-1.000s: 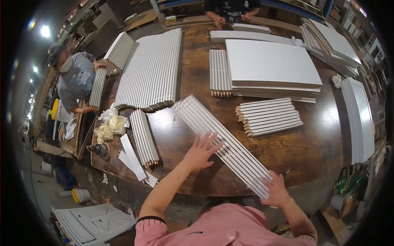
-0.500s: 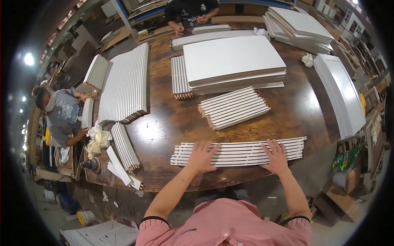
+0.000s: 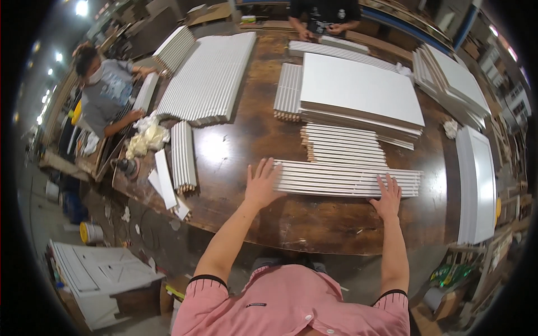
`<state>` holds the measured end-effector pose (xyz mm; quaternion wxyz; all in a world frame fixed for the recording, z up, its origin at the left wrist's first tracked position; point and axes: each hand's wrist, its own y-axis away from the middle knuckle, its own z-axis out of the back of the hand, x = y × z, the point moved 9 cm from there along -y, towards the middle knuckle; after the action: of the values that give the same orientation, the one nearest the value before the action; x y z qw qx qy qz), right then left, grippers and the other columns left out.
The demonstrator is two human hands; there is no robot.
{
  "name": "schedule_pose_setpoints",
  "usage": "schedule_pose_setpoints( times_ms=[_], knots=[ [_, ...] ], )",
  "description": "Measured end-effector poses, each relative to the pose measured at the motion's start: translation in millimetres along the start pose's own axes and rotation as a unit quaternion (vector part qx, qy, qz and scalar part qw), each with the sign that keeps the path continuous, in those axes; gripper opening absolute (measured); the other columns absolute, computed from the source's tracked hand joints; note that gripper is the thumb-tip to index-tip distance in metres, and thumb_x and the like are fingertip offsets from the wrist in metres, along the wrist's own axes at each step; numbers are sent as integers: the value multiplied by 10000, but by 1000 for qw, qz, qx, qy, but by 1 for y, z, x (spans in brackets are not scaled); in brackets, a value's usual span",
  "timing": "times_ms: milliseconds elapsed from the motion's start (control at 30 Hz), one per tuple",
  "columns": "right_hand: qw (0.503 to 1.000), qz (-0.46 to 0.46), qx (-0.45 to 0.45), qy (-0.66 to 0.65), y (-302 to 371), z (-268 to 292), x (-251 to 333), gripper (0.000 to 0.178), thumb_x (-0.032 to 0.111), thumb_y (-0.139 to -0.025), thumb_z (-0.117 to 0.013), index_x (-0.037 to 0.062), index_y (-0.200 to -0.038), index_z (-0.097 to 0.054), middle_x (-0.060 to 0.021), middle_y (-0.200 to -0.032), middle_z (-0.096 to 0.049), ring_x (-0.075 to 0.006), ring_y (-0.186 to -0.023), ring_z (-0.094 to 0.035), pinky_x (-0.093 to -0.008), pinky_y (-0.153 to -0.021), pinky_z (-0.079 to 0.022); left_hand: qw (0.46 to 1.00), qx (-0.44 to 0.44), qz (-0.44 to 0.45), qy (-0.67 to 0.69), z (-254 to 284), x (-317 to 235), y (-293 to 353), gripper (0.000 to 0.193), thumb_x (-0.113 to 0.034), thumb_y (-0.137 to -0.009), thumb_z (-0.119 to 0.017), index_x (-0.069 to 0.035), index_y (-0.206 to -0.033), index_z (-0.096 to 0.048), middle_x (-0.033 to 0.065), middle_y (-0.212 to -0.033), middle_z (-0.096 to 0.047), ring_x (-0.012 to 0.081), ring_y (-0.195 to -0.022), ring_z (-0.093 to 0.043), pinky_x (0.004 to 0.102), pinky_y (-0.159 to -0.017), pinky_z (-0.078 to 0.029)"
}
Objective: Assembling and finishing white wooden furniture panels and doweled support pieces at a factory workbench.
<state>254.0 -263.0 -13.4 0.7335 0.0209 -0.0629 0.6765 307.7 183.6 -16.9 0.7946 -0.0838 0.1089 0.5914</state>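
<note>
A row of long white wooden strips (image 3: 336, 180) lies side by side on the brown table in front of me. At its left end is my left hand (image 3: 262, 185), fingers spread and touching the strip ends. My right hand (image 3: 388, 199) rests with fingers apart on the near edge of the row, towards its right end. Neither hand is closed around a strip. Just beyond, a second group of shorter white strips (image 3: 344, 144) with bare wood ends lies against the row or very close to it.
A stack of white panels (image 3: 361, 89) stands behind the strips. More strips (image 3: 207, 78) lie at the far left, near a person in grey (image 3: 109, 87). Another person (image 3: 325, 17) stands at the far side. White panels (image 3: 477, 185) lie at the right edge of the table (image 3: 235, 145).
The row of long strips has moved away from me, up to the shorter group, and its left ends look more even. My left hand has gone from on top to the left end. The view has turned.
</note>
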Motion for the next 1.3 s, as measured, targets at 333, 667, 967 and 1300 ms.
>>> schedule_pose_setpoints(
  times_ms=[333,667,967,1300],
  knots=[
    [998,-6,63,-30,-7,17,32,899,357,-783,-846,179,-1567,-444,-170,-1653,-316,-410,-1531,-255,-576,-1228,-241,993,-74,42,83,2,29,36,991,-446,-807,-835,-183,-1611,-319,155,-1680,-251,361,-1576,-185,629,-1256,-139],
    [955,135,-45,-260,-78,69,214,509,213,-890,-764,41,-1350,-629,-190,-1425,-583,-368,-1341,-524,-452,-1143,-401,981,-113,133,83,13,149,103,740,-417,-889,-758,-110,-1507,-493,152,-1617,-393,335,-1528,-310,529,-1264,-210],
    [897,216,47,-382,-206,-41,473,620,312,-871,-792,62,-1403,-591,-208,-1478,-526,-360,-1382,-498,-430,-1160,-404,962,-174,158,140,21,156,108,506,-320,-884,-740,-140,-1349,-647,119,-1542,-508,319,-1464,-434,530,-1218,-290],
    [957,157,58,-238,-280,-108,645,934,547,-763,-831,220,-1556,-460,-138,-1691,-209,-437,-1459,-382,-567,-1153,-376,955,-159,194,160,26,169,105,376,-293,-936,-679,-149,-1283,-689,67,-1487,-574,252,-1415,-494,492,-1197,-348]
  ],
)
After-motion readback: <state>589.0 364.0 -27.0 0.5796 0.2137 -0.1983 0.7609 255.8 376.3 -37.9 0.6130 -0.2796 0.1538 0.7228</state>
